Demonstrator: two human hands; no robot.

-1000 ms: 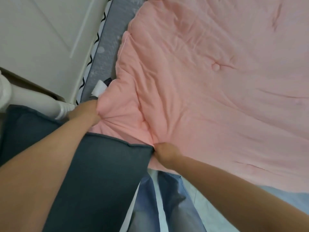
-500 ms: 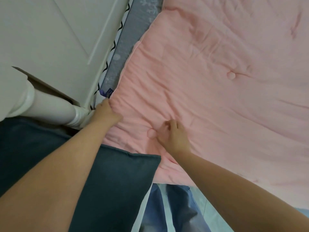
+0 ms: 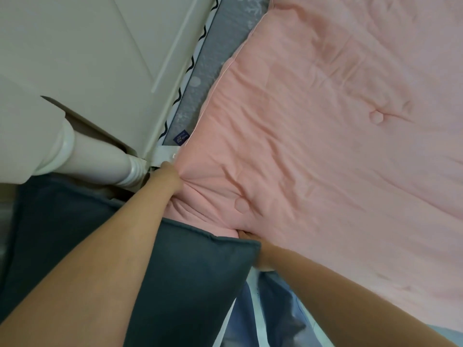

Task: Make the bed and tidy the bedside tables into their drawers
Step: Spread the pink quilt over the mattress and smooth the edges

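Pink quilted comforter (image 3: 325, 146) covers most of the bed, its near-left corner bunched beside the white bedpost (image 3: 100, 161), with a strip of grey patterned mattress (image 3: 200, 78) bare along the white footboard (image 3: 87, 58). My left hand (image 3: 170, 176) presses into that corner, fabric gathering in creases round it; its fingers are buried in the folds, so I cannot tell how they lie. My right hand (image 3: 253, 237) is at the near edge, fingers tucked under the hem and seemingly holding it, though a dark blue cushion (image 3: 175, 271) hides most of them. To do this well, I judge both hands should draw the corner out square towards the post, then sweep the creases outward, keeping the cushion clear of the hem.
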